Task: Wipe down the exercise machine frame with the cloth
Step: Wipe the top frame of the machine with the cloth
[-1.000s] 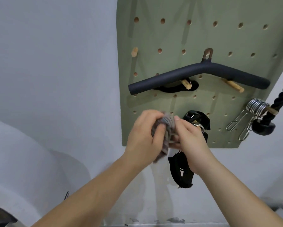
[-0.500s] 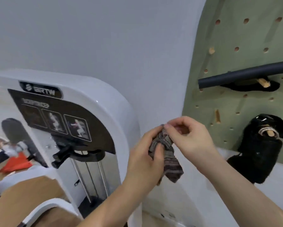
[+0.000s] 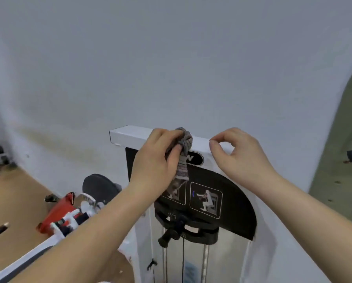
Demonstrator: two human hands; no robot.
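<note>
– Two entries pending: holdings, positions?
– Left hand [image 3: 152, 166] is gripping the wadded striped cloth [image 3: 183, 147] at the top edge of the white machine frame [image 3: 128, 135], bunched for wiping. Right hand [image 3: 238, 158], curled and holding nothing, is hovering beside that edge.

We see a cloth [image 3: 183, 142] striped in grey and brown, a white machine frame [image 3: 128, 135] with a black panel [image 3: 235, 193] bearing white-outlined pictures, a red part [image 3: 56, 213] lower left, and an olive-green pegboard [image 3: 342, 180] at the right edge.
</note>
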